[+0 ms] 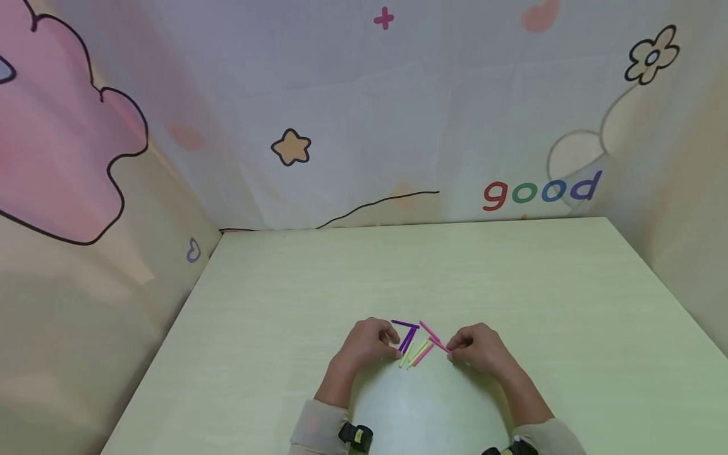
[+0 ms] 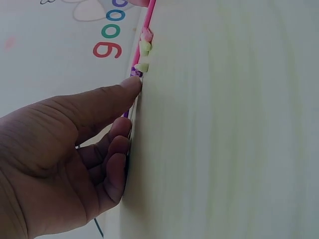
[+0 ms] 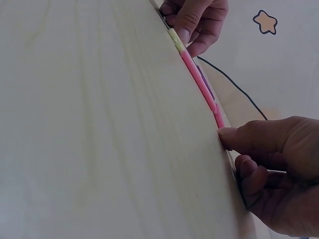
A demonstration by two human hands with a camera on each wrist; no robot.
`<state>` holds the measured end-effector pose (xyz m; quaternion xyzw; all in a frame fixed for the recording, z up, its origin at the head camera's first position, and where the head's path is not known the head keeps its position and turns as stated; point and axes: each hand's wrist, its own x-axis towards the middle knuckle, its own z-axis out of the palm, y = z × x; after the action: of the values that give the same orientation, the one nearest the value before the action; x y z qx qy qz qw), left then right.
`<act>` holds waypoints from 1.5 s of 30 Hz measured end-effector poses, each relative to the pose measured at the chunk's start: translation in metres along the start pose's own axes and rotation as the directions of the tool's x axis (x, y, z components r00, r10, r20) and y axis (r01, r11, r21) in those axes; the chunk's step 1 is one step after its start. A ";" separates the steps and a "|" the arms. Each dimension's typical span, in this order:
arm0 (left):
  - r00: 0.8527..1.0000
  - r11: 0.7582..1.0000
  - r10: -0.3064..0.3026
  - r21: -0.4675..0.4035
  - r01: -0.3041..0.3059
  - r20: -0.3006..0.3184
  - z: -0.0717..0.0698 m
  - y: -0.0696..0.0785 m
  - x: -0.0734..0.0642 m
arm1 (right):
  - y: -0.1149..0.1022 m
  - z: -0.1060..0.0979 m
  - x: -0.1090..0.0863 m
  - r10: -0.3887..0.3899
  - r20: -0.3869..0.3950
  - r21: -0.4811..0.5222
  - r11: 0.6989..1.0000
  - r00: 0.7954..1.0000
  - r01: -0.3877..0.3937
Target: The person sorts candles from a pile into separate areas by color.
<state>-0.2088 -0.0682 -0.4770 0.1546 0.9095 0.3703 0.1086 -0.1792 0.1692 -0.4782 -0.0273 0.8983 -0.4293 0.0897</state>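
Several short thin sticks, purple, yellow-green and pink, lie close together on the table, partly touching at their ends. My left hand rests at their left side, its thumb beside the lower ends of the purple and yellow-green sticks. In the left wrist view, a gap shows between that thumb and the curled fingers. On the other side, my right hand pinches the outer end of a slanting pink stick. The thumb covers that end in the right wrist view, and the index fingertip is partly hidden.
The pale wood-grain table extends around the sticks. Printed cloth walls stand at its back and sides. Both forearms wear pale sleeves and black wrist straps.
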 end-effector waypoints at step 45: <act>0.998 0.998 -0.008 -0.066 0.003 -0.063 -0.001 -0.004 -0.004 | -0.018 -0.008 -0.008 -0.071 -0.087 -0.016 0.997 0.994 0.070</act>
<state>-0.2064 -0.0725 -0.4789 0.1366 0.9003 0.4043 0.0856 -0.1734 0.1651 -0.4587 -0.0408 0.9027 -0.4269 0.0351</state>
